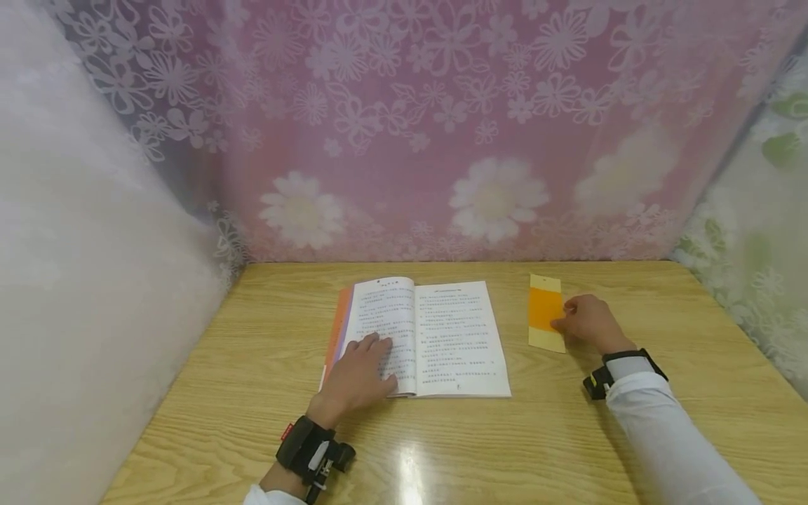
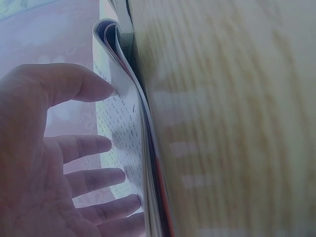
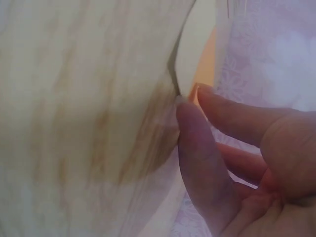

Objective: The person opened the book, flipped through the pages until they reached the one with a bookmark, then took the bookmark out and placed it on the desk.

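An open book (image 1: 457, 337) lies on the wooden table, its two printed pages spread flat. My left hand (image 1: 358, 373) rests on the lower part of the left page with its fingers spread; in the left wrist view the fingertips come right at the page (image 2: 121, 113). To the right of the book lies a yellow bookmark (image 1: 546, 339) with a broad orange band and a small hole near its top. The thumb and forefinger of my right hand (image 1: 590, 322) pinch its right edge, and the right wrist view shows the bookmark (image 3: 190, 54) bowed slightly off the table there.
The wooden table (image 1: 265, 337) runs back to a pink flowered curtain (image 1: 379, 140). Pale cloth hangs at the left and right sides. An orange cover edge (image 1: 341, 312) shows under the book's left page. Each wrist wears a black strap with a small camera.
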`<action>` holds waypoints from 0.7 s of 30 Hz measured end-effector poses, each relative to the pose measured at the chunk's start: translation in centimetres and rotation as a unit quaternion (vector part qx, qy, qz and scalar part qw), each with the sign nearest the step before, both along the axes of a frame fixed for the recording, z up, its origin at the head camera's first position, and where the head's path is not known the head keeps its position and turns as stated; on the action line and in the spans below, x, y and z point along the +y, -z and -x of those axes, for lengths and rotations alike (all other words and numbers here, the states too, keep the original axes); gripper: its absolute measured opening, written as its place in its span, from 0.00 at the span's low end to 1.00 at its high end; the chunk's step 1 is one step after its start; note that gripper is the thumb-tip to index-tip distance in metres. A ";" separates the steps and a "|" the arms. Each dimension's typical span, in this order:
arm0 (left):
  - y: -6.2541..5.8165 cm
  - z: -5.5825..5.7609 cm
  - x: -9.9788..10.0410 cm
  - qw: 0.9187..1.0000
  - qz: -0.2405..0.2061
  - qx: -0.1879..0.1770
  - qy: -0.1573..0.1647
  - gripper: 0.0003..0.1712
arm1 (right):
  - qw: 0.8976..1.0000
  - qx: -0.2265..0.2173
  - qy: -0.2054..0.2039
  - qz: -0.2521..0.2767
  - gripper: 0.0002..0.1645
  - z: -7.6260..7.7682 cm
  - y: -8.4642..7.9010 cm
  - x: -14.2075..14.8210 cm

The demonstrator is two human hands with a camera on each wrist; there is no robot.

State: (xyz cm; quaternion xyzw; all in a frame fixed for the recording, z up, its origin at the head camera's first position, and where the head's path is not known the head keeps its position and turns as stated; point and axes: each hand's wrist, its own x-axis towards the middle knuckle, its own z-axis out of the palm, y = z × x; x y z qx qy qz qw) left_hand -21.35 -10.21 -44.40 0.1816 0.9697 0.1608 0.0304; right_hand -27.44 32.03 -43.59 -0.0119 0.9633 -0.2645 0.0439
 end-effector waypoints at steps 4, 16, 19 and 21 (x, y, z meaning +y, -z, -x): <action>0.0 -0.1 0.0 1.000 0.003 0.005 0.000 0.36 | 1.000 0.011 0.000 -0.006 0.35 -0.2 0.0 -0.1; 0.7 0.0 0.0 0.999 0.014 0.020 -0.021 0.37 | 0.999 0.037 -0.005 0.004 0.32 -0.9 0.2 -0.7; 0.6 0.1 -0.2 0.999 0.019 0.029 -0.013 0.37 | 0.999 0.045 -0.006 0.006 0.32 -1.1 0.3 -1.2; 0.5 0.2 -0.4 1.000 0.015 0.025 -0.008 0.37 | 0.998 0.056 -0.013 0.012 0.33 -1.3 0.3 -1.6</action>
